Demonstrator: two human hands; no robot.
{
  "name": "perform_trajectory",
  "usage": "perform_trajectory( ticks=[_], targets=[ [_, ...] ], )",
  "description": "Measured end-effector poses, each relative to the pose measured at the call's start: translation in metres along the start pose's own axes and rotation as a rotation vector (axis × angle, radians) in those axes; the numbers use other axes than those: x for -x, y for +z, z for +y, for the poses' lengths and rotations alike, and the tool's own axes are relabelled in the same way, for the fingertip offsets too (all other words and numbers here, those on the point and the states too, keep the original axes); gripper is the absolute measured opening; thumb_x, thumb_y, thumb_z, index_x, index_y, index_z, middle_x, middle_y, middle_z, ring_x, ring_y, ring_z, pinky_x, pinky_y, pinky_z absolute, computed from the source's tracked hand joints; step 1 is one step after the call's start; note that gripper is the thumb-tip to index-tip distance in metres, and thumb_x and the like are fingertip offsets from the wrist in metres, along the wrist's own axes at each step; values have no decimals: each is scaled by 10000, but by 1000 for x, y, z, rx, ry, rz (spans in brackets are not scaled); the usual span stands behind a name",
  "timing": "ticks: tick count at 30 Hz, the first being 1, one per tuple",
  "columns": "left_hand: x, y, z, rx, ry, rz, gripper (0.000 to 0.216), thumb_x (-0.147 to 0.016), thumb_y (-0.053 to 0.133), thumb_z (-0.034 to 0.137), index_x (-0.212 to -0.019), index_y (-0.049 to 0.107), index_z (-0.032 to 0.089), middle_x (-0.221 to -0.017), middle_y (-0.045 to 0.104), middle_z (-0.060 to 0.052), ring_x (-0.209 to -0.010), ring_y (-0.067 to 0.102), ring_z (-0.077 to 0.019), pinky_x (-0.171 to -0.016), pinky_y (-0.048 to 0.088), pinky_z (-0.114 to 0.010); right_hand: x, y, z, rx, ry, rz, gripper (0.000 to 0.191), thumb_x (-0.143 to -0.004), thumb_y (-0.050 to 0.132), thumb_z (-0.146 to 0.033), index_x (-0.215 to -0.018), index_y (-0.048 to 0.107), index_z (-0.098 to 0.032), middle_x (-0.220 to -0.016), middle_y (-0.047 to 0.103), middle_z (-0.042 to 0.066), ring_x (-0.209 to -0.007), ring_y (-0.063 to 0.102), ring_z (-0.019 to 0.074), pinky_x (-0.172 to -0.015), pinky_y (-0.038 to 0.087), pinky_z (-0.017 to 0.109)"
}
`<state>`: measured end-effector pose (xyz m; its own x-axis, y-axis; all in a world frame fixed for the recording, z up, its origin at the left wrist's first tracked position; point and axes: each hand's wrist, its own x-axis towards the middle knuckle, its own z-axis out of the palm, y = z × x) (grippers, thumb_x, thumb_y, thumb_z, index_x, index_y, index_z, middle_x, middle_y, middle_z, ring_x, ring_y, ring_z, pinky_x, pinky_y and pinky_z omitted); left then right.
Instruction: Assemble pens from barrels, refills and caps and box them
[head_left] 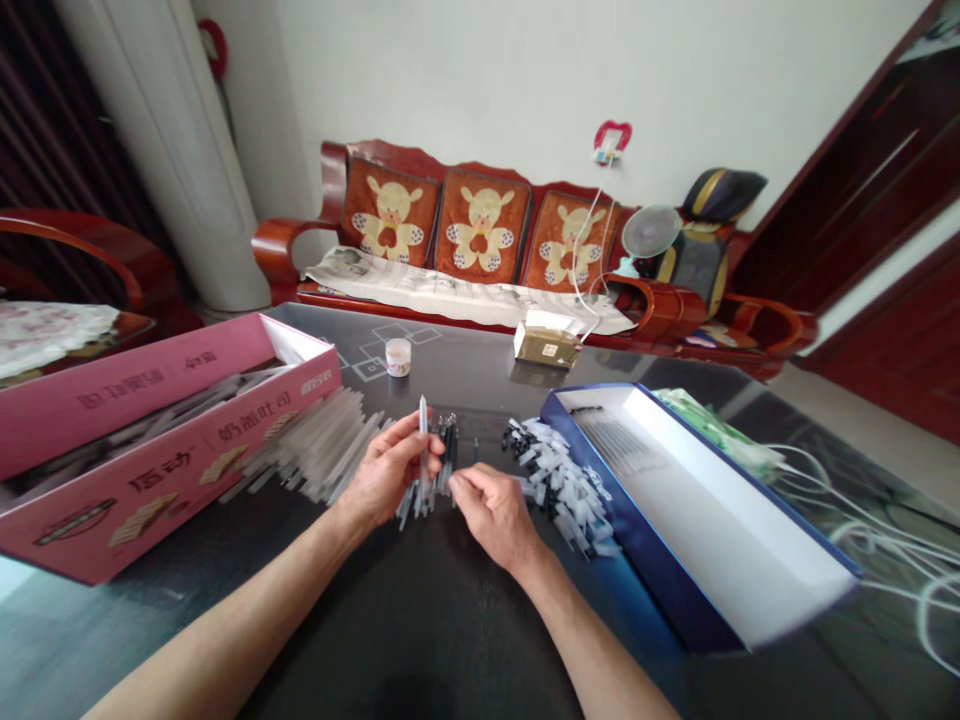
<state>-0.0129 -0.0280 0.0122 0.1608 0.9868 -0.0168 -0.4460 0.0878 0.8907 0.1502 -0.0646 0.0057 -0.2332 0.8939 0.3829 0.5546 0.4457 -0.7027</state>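
Note:
My left hand (381,478) is closed around a whitish pen barrel (424,425), held nearly upright with its narrow tip pointing up. Just to the right, my right hand (496,512) is closed, thumb and fingers pressed together; whatever is between them is too small or hidden to make out. Dark thin pen refills (449,440) lie between and behind the hands, partly covered by my left fingers. To the left spreads a heap of frosted clear pen barrels (326,445). On the right lies a pile of small white and black pen caps (566,490).
A pink box (169,470) holding more plastic pieces stands at left. At right is an open blue box (720,520) with a row of pens (611,440) at its far end. A small round tub (398,357), a tissue box (546,345) and white cables (885,540) are also around.

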Motion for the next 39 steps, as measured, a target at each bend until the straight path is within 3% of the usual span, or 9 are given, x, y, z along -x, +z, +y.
perform_trajectory(
  ticks=[3, 7, 11, 15, 21, 25, 29, 33, 39],
  targets=[
    [0, -2, -1, -65, 30, -25, 383, -717, 607, 285, -1070, 580, 140, -725, 608, 8, -480, 484, -67, -435, 382, -195, -6, -23, 20, 304, 35, 146, 170, -854, 520, -225, -824, 687, -210, -774, 620, 38, -680, 569, 150, -653, 417, 264],
    [2, -2, -4, -303, 38, -60, 336, -768, 561, 347, -1015, 612, 126, -634, 556, 26, -421, 380, -44, -390, 258, -176, -4, -41, 49, 585, 64, 179, 85, -761, 614, -192, -735, 690, -217, -749, 590, 58, -652, 549, 172, -594, 397, 284],
    [2, -3, -9, -439, 53, -113, 374, -804, 539, 421, -1026, 623, 131, -613, 527, 28, -431, 361, -48, -402, 249, -177, 4, -35, 62, 686, 2, 189, 34, -706, 655, -183, -703, 680, -206, -719, 562, 65, -674, 533, 190, -613, 399, 303],
    [2, -4, -13, -510, 67, -134, 384, -824, 517, 441, -1015, 634, 129, -603, 512, 23, -446, 361, -56, -410, 254, -177, 3, -31, 55, 684, -22, 186, 59, -698, 651, -150, -698, 675, -204, -734, 569, 72, -717, 537, 203, -664, 417, 328],
    [5, -3, -11, -676, 153, -227, 379, -862, 469, 432, -1006, 657, 136, -627, 541, 15, -486, 395, -70, -461, 314, -182, -11, -27, 34, 119, -33, 367, 159, -834, 562, -265, -943, 666, -211, -962, 648, 82, -873, 602, 204, -803, 482, 357],
    [9, -1, -9, -839, 226, -300, 393, -884, 443, 373, -1141, 624, 138, -649, 578, 4, -548, 479, -96, -524, 368, -192, -12, -9, 33, -537, 315, 410, 270, -805, 605, -394, -991, 632, -200, -958, 684, 66, -797, 644, 171, -697, 521, 308],
    [12, 1, -9, -980, 267, -359, 392, -891, 415, 299, -1213, 596, 167, -650, 594, 12, -569, 524, -104, -572, 392, -198, -11, 3, 34, -1050, 577, 399, 294, -702, 709, -377, -920, 636, -194, -897, 700, 42, -704, 647, 131, -610, 509, 245],
    [13, 1, -8, -1047, 305, -364, 391, -891, 407, 268, -1225, 589, 179, -654, 599, 20, -563, 527, -100, -566, 389, -192, -12, 2, 31, -1166, 608, 371, 274, -672, 729, -339, -892, 647, -198, -859, 711, 29, -679, 647, 124, -598, 505, 235],
    [12, 0, -9, -1083, 345, -365, 359, -896, 408, 237, -1194, 597, 173, -665, 609, 23, -565, 533, -94, -569, 383, -188, -8, 7, 26, -1081, 542, 281, 274, -698, 730, -359, -911, 665, -199, -886, 722, 28, -746, 649, 126, -641, 486, 225]
  ],
)
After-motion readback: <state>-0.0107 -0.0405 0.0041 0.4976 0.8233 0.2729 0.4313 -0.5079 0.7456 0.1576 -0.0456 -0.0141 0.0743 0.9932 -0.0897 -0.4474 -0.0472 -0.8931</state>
